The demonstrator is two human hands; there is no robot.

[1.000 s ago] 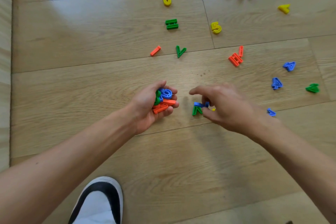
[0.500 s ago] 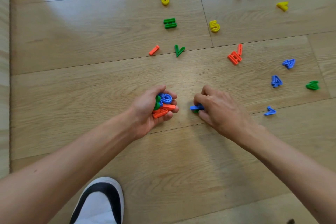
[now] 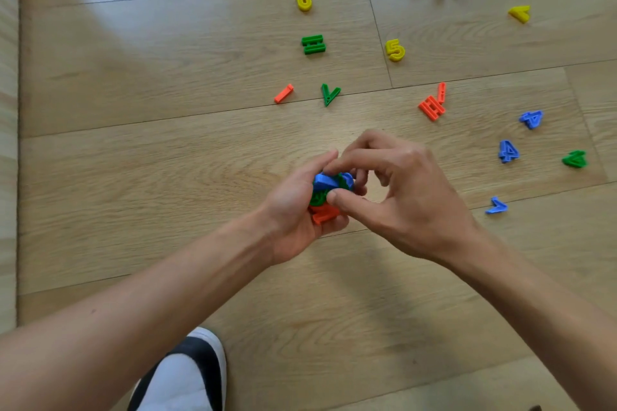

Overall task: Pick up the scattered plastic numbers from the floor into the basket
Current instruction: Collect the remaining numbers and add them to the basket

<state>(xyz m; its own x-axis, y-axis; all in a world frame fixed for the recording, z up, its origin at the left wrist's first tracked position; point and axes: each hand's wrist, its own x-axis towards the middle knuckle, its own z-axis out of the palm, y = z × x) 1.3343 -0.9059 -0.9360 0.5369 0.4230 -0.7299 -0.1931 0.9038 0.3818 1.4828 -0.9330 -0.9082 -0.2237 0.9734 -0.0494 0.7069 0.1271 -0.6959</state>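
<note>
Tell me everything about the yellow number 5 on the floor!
The yellow 5 looks like shiny moulded plastic, with a raised outline and a sunken middle. It lies flat on the pale wooden floor, a little tilted, just right of a seam between boards. Nothing touches it: no hand and no other piece. The green piece lies off to its left, and it has not been picked up yet.

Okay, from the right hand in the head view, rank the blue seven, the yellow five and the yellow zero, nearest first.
Measured from the right hand:
1. Blue seven, just to its right on the floor.
2. Yellow five, farther up, straight ahead.
3. Yellow zero, farthest, up and to the left.
</note>
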